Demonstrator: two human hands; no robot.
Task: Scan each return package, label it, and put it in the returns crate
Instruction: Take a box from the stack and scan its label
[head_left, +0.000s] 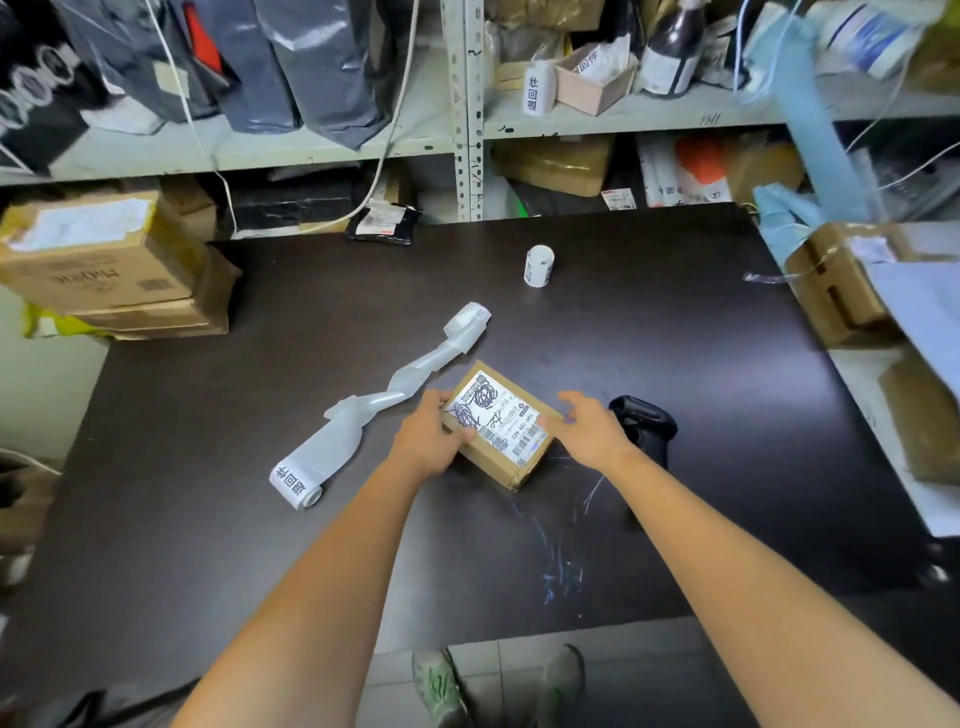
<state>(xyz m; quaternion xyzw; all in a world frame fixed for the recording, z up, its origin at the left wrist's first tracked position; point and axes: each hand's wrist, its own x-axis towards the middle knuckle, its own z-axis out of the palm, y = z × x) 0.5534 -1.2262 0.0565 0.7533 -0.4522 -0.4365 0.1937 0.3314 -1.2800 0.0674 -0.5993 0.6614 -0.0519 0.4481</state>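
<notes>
Return package (496, 423): flat on counter (675, 322) between hands, long axis diagonal. Left hand (428, 439) grips its near-left corner. Right hand (589, 431) loose, fingers spread, at right edge. Scanner (644, 421) just outside right hand.

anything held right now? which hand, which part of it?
The left hand grips the small cardboard box at its left edge, thumb on the labelled top. The right hand lies open at its right edge; contact unclear.

The right hand (589, 434) hides part of the black scanner (648, 422) — label print on the package (498, 421) is illegible.
</notes>
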